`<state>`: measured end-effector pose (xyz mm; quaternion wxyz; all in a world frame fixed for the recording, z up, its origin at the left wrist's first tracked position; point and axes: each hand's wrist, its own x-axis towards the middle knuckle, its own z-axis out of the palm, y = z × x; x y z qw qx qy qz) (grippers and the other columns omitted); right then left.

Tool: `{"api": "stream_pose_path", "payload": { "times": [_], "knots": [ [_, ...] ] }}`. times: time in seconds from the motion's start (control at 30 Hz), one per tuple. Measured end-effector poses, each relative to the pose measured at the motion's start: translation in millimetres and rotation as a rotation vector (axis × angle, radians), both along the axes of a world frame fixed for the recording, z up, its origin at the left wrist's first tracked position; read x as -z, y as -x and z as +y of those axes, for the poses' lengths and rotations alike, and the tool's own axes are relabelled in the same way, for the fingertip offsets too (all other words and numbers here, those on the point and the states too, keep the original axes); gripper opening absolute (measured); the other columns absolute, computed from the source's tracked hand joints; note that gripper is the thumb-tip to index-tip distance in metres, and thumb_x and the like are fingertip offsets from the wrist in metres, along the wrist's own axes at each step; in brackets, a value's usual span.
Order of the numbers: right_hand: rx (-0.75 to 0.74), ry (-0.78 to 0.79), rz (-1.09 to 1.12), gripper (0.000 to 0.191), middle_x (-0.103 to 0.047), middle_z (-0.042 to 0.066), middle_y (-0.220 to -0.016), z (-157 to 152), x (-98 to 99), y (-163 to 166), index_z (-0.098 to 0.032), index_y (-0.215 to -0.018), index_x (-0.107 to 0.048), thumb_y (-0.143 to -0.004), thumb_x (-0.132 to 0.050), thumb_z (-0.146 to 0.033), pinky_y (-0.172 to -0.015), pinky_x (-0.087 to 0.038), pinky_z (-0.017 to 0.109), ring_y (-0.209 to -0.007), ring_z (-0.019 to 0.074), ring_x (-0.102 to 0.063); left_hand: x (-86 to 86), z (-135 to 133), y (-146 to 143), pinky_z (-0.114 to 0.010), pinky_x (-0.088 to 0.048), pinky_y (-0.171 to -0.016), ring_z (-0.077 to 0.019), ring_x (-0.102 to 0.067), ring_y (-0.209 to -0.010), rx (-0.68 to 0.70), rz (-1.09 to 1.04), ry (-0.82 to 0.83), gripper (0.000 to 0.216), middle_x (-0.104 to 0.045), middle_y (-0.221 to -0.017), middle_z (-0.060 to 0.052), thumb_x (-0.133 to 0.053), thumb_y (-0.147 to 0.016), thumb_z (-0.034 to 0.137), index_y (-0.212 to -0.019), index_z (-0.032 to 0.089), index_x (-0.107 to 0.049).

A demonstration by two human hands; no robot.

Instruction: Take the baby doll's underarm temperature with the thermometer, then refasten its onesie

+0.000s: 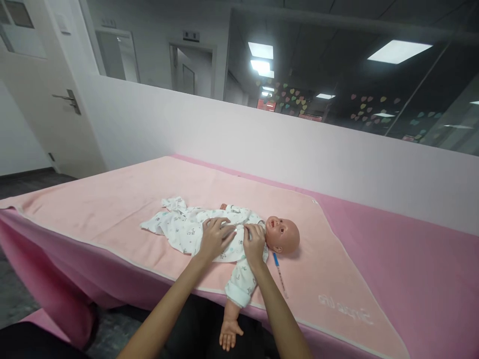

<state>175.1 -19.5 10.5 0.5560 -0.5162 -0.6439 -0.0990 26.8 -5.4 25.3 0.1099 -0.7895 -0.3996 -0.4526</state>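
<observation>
A baby doll [286, 235] lies on its back with its head to the right, dressed in a white printed baby outfit [183, 232]. My left hand [215, 239] rests on the front of the outfit, its fingers apart. Close to the neckline, my right hand [254, 242] has its fingers curled and closed on the outfit's cloth; the fingertips are partly hidden. One doll arm [230, 324] hangs over the table's near edge below my wrists. Beside the doll's head lies a slim thermometer-like stick [280, 276] with a blue end.
Under the doll a pale pink blanket [123, 194] covers much of a table with a darker pink cloth [392, 249]. A low white wall [224, 129] with dark glass above runs along the far side. A door [56, 89] stands at the left.
</observation>
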Motion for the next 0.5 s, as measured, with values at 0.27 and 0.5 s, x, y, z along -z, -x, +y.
{"api": "stream_pose_path", "payload": {
  "times": [0.27, 0.5],
  "knots": [
    [-0.116, -0.036, -0.276, 0.030, -0.062, 0.004, -0.096, -5.0, -17.0, 8.5, -0.023, -0.079, -0.066, -0.078, -0.045, -0.001, -0.088, -0.036, 0.039, -0.095, 0.0200, -0.049, 3.8, 0.9, 15.3, -0.039, -0.032, -0.086, -0.0184, -0.055, -0.084, -0.100, -0.204, 0.065, 0.019, -0.064, -0.086, -0.003, -0.047, -0.085, 0.027, -0.078, 0.023, -0.065],
    [-0.264, 0.033, -0.487, 0.013, -0.062, 0.005, -0.096, 2.0, -29.3, 34.8, -0.021, -0.085, -0.061, -0.080, -0.050, -0.015, -0.099, -0.029, 0.043, -0.096, 0.0193, -0.051, 2.7, -0.6, 19.6, -0.037, -0.034, -0.083, -0.0186, -0.054, -0.085, -0.130, -0.322, 0.135, 0.029, -0.063, -0.084, -0.004, -0.038, -0.089, 0.027, -0.079, 0.021, -0.064]
  ]
}}
